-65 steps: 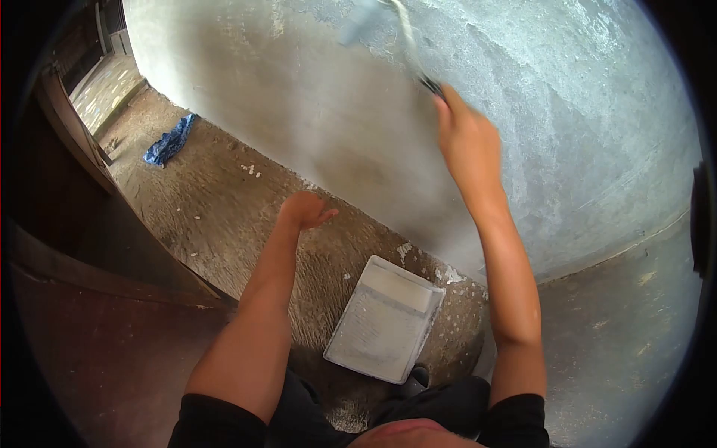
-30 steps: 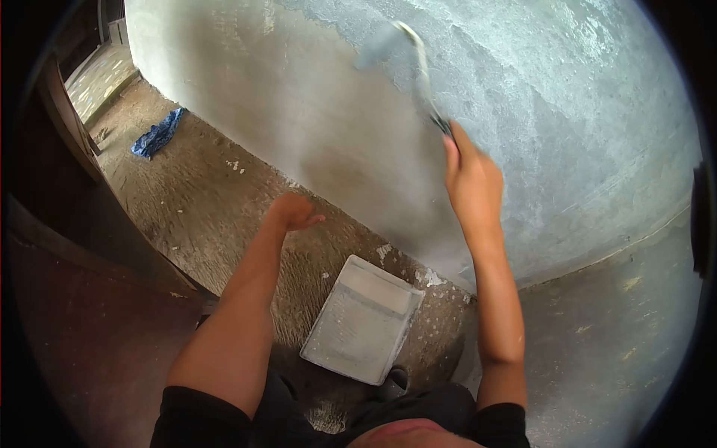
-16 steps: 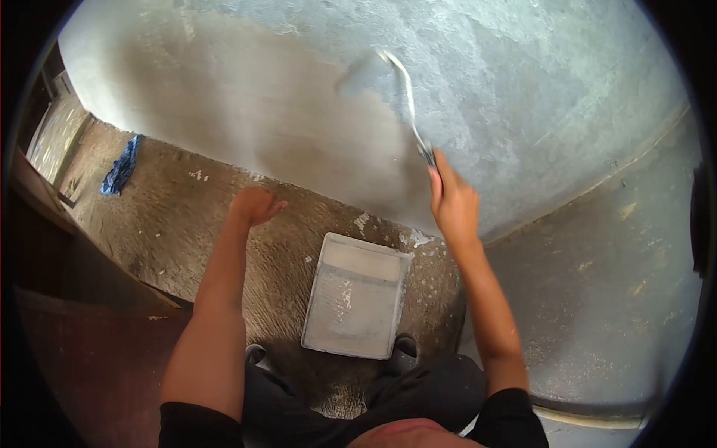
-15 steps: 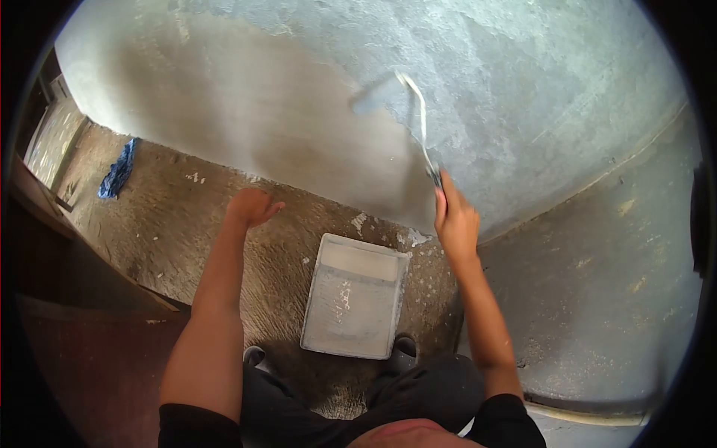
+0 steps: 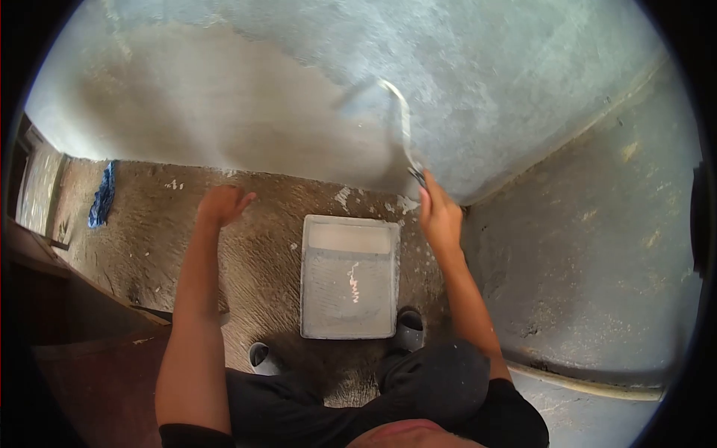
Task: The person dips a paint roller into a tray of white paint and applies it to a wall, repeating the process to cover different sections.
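Note:
My right hand (image 5: 441, 220) is closed around the grip of a paint roller (image 5: 405, 123) with a white, paint-smeared frame. The roller's head, blurred by motion, is at the wall (image 5: 478, 82), by the border between a smooth beige-grey area and the rougher bluish-grey surface. My left hand (image 5: 224, 205) hangs over the floor, holding nothing, its thumb apart from the partly curled fingers. Between the two arms, a paint tray (image 5: 328, 299) lies on the floor, with pale paint in its far end and a light squiggle on its ribbed slope.
A crumpled blue cloth (image 5: 103, 196) lies on the floor at the left. Paint spots mark the rough floor (image 5: 261, 261) near the wall's foot. A grey side wall (image 5: 575, 261) rises at the right. Dark reddish-brown furniture (image 5: 97, 381) stands at the lower left. My feet are just behind the tray.
The view has turned slightly, so the tray sits straighter and the cloth appears farther left and lower. The roller and both hands appear a little farther left; the roller stays in my right hand.

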Motion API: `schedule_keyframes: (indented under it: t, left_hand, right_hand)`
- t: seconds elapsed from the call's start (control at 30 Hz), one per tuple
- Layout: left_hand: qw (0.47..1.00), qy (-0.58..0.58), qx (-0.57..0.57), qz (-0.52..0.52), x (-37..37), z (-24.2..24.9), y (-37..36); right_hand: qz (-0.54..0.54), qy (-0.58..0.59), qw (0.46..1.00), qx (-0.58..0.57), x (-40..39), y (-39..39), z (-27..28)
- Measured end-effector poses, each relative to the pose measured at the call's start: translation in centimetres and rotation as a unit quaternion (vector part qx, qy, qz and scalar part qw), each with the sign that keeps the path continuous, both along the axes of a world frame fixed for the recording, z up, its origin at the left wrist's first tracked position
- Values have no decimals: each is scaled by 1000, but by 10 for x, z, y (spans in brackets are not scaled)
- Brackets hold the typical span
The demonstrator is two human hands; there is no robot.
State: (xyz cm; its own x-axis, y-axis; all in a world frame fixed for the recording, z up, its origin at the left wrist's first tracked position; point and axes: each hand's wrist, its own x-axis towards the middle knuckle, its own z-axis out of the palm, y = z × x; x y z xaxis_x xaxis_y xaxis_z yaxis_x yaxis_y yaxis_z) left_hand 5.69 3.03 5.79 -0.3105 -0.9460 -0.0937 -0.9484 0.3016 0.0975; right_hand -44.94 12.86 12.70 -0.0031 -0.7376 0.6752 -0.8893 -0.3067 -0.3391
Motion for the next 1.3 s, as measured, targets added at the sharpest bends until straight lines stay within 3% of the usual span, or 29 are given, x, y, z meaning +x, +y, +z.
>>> schedule_keyframes:
  t: [0.1, 0.2, 0.27, 0.33, 0.4, 0.5, 0.57, 0.7, 0.77, 0.9, 1.0, 1.2, 1.3]
  left_hand:
    - [1000, -17, 10, 8, 4, 4, 4]
    - [999, -29, 8, 11, 8, 5, 11]
    - [999, -33, 7, 20, 10, 7, 17]
    - [999, -45, 2, 21, 12, 8, 20]
    - [998, -49, 6, 26, 14, 7, 19]
    - [998, -41, 4, 37, 11, 8, 25]
    - [999, -35, -3, 34, 5, 9, 20]
    - [999, -26, 6, 23, -8, 8, 14]
    - [1000, -22, 8, 16, -14, 7, 9]
    - [1000, -15, 5, -4, -24, 3, 5]
    - [1000, -13, 8, 2, -26, 7, 7]
    - [999, -26, 23, 33, -12, 8, 16]
    - [999, -27, 13, 41, -2, 7, 21]
  right_hand:
    - [42, -17, 999, -2, 45, -28, 38]
    - [19, -5, 999, 37, 43, -32, 28]
    - [6, -20, 998, 65, 18, -16, -9]
    - [-29, -21, 999, -5, -18, 9, -62]
    - [-95, -23, 993, 61, -61, 51, -117]
    - [-164, -32, 979, 120, -103, 114, -156]
    - [-287, -16, 922, 261, -121, 135, -175]
    - [-294, -63, 911, 283, -113, 136, -172]
    - [-193, -79, 963, 168, -98, 117, -162]
    - [-80, -86, 991, 63, -46, 67, -121]
    - [-52, -100, 989, 97, -18, 44, -91]
    - [-136, -35, 987, 82, -69, 72, -160]
    - [-189, -21, 970, 151, -109, 114, -194]
